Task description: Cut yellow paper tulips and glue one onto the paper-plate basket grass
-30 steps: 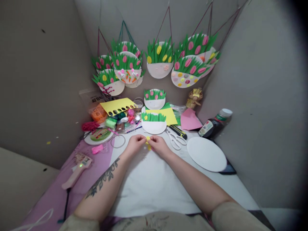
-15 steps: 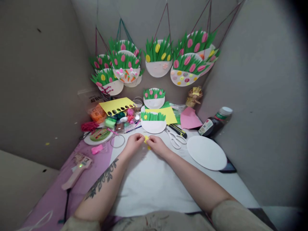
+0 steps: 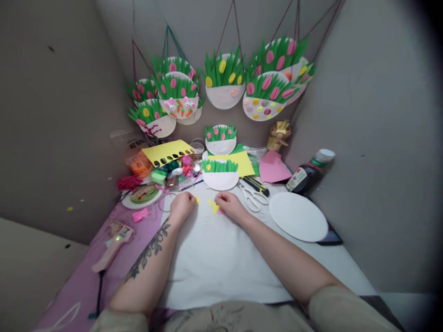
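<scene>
My left hand [image 3: 182,206] is closed in a pinch on a small yellow piece [image 3: 197,200] over the white cloth, left of centre. To its right, my right hand [image 3: 230,206] is also pinched closed, at the edge of some small yellow pieces [image 3: 213,206] with a bit of pink beside them. Whether its fingertips grip one of them is too small to tell. Just beyond the hands lies a half paper plate [image 3: 220,180] with green paper grass and one yellow oval.
White scissors [image 3: 254,198] and a black-yellow cutter [image 3: 256,186] lie right of the plate. Farther right are a white oval plate [image 3: 298,216] and a dark bottle [image 3: 309,171]. A glue gun [image 3: 114,246] rests at left. Decorated plates [image 3: 224,97] hang behind.
My hands have come apart: the left moved left with a yellow piece, and the right shifted slightly right. More of the yellow pieces and some pink now show between them.
</scene>
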Tool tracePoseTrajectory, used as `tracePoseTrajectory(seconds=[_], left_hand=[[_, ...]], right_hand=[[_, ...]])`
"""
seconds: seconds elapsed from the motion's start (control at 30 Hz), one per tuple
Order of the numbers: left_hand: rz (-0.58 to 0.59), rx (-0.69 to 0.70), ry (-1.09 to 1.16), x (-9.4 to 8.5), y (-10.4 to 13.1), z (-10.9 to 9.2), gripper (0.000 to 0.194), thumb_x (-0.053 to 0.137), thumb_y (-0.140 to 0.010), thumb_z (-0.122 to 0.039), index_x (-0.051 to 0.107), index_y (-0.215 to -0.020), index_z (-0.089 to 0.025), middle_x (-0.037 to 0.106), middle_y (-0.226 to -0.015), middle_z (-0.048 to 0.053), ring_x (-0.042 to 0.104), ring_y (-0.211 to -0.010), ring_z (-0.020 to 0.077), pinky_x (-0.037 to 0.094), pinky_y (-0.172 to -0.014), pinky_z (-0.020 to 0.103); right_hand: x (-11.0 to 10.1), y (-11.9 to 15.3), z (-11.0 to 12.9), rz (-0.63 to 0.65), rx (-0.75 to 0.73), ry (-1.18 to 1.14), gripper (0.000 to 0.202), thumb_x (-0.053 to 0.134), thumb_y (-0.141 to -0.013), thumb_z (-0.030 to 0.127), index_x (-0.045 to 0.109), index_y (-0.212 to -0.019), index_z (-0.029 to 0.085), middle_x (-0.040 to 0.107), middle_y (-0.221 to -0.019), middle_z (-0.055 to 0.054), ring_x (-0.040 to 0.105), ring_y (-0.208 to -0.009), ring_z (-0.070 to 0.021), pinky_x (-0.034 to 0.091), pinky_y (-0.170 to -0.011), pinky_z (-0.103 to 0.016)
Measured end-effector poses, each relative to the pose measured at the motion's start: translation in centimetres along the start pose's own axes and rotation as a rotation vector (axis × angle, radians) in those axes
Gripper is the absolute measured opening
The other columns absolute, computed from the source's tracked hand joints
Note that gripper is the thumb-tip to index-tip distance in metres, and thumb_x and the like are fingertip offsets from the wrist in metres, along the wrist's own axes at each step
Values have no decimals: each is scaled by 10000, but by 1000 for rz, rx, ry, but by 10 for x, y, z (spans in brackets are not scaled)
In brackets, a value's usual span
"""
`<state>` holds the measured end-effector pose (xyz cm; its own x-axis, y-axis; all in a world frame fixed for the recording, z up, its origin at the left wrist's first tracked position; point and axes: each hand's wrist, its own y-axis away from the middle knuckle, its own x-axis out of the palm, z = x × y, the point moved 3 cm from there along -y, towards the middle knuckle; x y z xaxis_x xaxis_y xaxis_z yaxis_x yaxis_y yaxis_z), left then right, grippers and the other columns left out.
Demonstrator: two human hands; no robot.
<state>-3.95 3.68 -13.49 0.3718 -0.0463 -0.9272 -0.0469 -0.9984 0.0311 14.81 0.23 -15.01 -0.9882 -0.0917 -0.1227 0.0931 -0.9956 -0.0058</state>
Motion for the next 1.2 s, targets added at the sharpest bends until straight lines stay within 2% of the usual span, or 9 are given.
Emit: tracePoseTrajectory(seconds=[0.13,0.27,0.53,0.63,0.73,0.9,0.97,1.07,1.2], left_hand=[[-27,-38,-78,-2,3,-2,205,491,-737,-280,648,-781,-156,681,-809,115,611,-755,220,380,-594,261],[-53,2,-74,-5,7,-7,199,490,-738,-259,656,-813,-180,689,-854,95,615,-785,214,399,-623,256],[16,81,-75,-9,6,-4,233,499,-726,-258,698,-832,-201,699,-863,92,616,-795,226,407,-641,265],[31,95,-65,-8,6,-2,231,526,-708,-263,696,-852,-202,701,-880,88,613,-793,218,409,-645,257],[21,100,-50,-9,6,-1,227,527,-708,-258,698,-844,-197,702,-880,90,612,-787,215,409,-649,258],[13,103,44,-13,5,-2,223,531,-709,-253,702,-840,-194,704,-839,74,613,-777,213,408,-646,262],[7,123,106,-12,6,-7,228,534,-718,-262,699,-858,-190,701,-839,67,610,-783,204,414,-672,260],[38,248,182,-4,13,-22,240,534,-737,-281,688,-894,-185,687,-878,63,600,-811,192,423,-719,256],[75,412,177,10,26,-44,274,540,-751,-300,663,-973,-197,641,-971,69,585,-868,190,424,-768,260]], right_hand=[[-1,0,-1,-2,13,-33,174,551,-707,337,532,-685,166,463,-606,37,402,-541,-93,340,-471,-193],[-6,-1,1,-31,-22,5,177,553,-712,334,537,-679,161,464,-595,37,402,-549,-95,333,-501,-205],[-29,-4,8,-121,-98,235,147,516,-750,291,554,-681,166,512,-619,23,451,-591,-119,345,-557,-232],[-31,-5,6,-69,-145,412,114,507,-747,222,599,-709,166,575,-666,-1,500,-639,-139,372,-599,-246],[-26,-6,2,50,-276,571,154,503,-750,148,652,-778,171,624,-789,-37,538,-740,-157,402,-694,-268],[-16,-4,2,208,-489,778,256,494,-772,85,670,-928,185,590,-919,-75,510,-906,-189,376,-855,-320],[-14,-4,2,227,-498,824,277,493,-769,78,648,-973,182,568,-957,-83,488,-946,-199,364,-878,-330],[-16,-6,0,224,-457,827,250,515,-735,81,608,-953,161,552,-956,-81,473,-954,-202,365,-875,-329],[-21,-10,-4,146,-375,725,149,529,-692,103,560,-827,160,538,-853,-48,486,-815,-169,392,-737,-278]])
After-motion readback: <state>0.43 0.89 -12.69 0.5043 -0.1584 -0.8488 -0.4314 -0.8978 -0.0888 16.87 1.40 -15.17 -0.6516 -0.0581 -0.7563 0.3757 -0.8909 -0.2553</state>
